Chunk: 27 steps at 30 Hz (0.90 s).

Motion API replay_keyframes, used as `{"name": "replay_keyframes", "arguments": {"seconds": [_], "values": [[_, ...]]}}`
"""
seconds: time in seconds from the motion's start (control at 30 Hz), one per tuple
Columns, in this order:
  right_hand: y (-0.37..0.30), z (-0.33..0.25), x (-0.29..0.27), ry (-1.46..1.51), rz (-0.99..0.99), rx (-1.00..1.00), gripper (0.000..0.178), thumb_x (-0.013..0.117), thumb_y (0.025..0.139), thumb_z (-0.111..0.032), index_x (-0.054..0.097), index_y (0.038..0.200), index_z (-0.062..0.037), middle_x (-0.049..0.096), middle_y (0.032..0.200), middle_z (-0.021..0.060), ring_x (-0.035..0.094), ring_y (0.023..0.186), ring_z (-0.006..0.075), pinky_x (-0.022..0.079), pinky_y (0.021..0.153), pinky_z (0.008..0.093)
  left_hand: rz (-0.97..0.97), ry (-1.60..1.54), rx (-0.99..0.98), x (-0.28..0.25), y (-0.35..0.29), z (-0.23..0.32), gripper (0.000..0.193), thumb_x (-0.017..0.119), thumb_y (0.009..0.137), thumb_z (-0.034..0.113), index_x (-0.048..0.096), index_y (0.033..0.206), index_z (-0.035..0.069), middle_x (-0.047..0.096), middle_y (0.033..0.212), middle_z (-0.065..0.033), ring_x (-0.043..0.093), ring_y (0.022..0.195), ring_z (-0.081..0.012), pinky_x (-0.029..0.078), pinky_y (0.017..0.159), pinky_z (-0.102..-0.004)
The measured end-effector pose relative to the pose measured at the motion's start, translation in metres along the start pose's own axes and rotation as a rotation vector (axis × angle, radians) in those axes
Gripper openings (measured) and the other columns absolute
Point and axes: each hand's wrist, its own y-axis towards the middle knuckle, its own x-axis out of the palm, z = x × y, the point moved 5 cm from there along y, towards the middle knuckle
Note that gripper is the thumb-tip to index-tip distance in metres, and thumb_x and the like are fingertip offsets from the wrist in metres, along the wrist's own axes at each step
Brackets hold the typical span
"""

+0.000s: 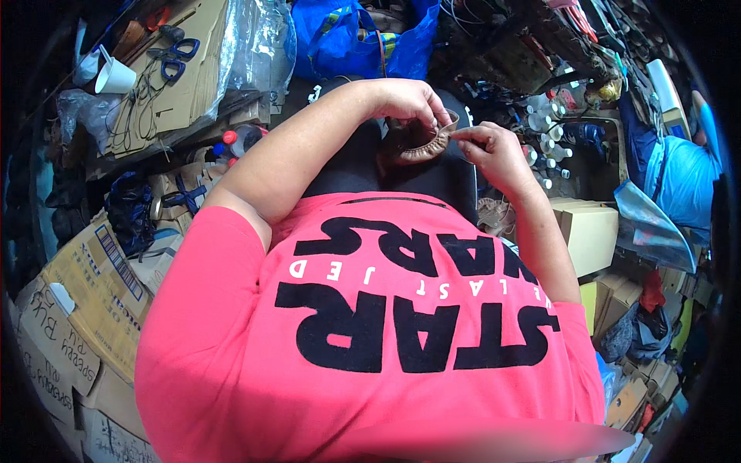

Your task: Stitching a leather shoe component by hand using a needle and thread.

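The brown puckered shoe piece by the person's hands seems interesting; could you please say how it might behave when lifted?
The brown puckered shoe piece would probably flex, as its edge is gathered into small folds. It is likely fairly light, since the rim near the right hand looks thin.

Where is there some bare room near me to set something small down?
The flat cardboard looks bare between the blue-handled scissors and the clear plastic sheet. The tan box beyond your right forearm shows a bare face, perhaps its top. Crowded: bottles cluster beyond your right hand, and your lap holds the brown leather piece.
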Motion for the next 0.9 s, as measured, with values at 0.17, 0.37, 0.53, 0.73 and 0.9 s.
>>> {"name": "replay_keyframes", "arguments": {"seconds": [0.17, 0.37, 0.53, 0.73, 0.9], "values": [[0.006, 0.010, 0.000, 0.071, -0.050, 0.004, 0.017, 0.064, 0.080, -0.007, 0.069, 0.096, -0.0074, 0.053, 0.074, 0.0023, 0.050, 0.067, 0.0101, 0.041, 0.059, 0.0245, 0.010, 0.071, 0.045, 0.000, 0.003, 0.007, 0.026, 0.063, 0.079, 0.011, 0.067, 0.104, 0.007, 0.066, 0.084, 0.0017, 0.057, 0.073, -0.0065, 0.043, 0.062, -0.0224], [0.014, 0.044, 0.011, 0.493, -0.267, 0.031, 0.020, 0.063, 0.083, -0.009, 0.067, 0.102, -0.0065, 0.058, 0.093, 0.0022, 0.053, 0.093, 0.0118, 0.039, 0.085, 0.0247, -0.043, 0.202, 0.168, -0.001, 0.010, 0.010, 0.024, 0.064, 0.081, 0.015, 0.067, 0.104, 0.007, 0.066, 0.088, 0.0005, 0.058, 0.080, -0.0090, 0.045, 0.074, -0.0256], [0.016, 0.062, 0.021, 0.695, -0.323, 0.083, 0.021, 0.063, 0.082, -0.010, 0.067, 0.102, -0.0049, 0.060, 0.103, 0.0023, 0.054, 0.098, 0.0127, 0.038, 0.089, 0.0258, -0.107, 0.099, 0.129, 0.000, 0.015, 0.004, 0.026, 0.065, 0.081, 0.018, 0.066, 0.105, 0.007, 0.065, 0.087, 0.0013, 0.057, 0.079, -0.0080, 0.044, 0.071, -0.0246], [0.017, 0.067, 0.028, 0.775, -0.298, 0.170, 0.020, 0.066, 0.080, -0.009, 0.067, 0.099, -0.0031, 0.062, 0.100, 0.0025, 0.056, 0.094, 0.0123, 0.040, 0.086, 0.0250, -0.058, -0.005, 0.041, -0.001, 0.017, -0.006, 0.023, 0.067, 0.078, 0.018, 0.068, 0.099, 0.008, 0.065, 0.082, 0.0039, 0.055, 0.071, -0.0051, 0.041, 0.063, -0.0218], [0.012, 0.049, 0.029, 0.571, -0.071, 0.076, 0.017, 0.070, 0.075, -0.009, 0.070, 0.092, -0.0047, 0.061, 0.085, 0.0030, 0.056, 0.079, 0.0106, 0.045, 0.073, 0.0243, -0.054, 0.013, 0.055, -0.001, 0.023, -0.008, 0.023, 0.069, 0.077, 0.019, 0.068, 0.097, 0.008, 0.065, 0.081, 0.0040, 0.055, 0.071, -0.0053, 0.041, 0.062, -0.0217]]}}
